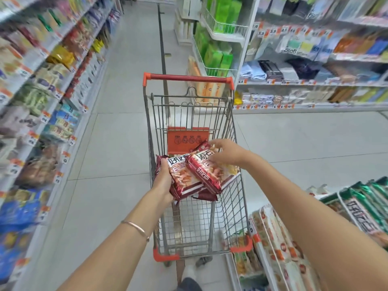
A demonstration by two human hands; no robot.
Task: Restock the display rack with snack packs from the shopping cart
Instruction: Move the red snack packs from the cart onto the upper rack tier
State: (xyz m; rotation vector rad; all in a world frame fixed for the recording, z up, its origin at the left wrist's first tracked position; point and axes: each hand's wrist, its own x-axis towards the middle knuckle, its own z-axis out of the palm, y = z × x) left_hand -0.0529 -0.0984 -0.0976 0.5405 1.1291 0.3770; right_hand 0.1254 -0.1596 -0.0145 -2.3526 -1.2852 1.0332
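Observation:
A wire shopping cart (226, 131) with red corners stands in the aisle in front of me. Above its basket my left hand (163, 181) grips the left side of a stack of red snack packs (184, 179). My right hand (225, 152) holds the top red snack pack (206, 171) at its upper right edge, fingers curled over it. At the lower right is the display rack (260, 255), filled with rows of similar packs, green ones (361, 208) at the top and pale ones below.
Long shelves of packaged goods (42, 101) line the left side of the aisle. On the right are shelves of household items (315, 59) and a wire end rack with green packs (218, 49). Grey tiled floor (115, 154) runs on both sides of the cart.

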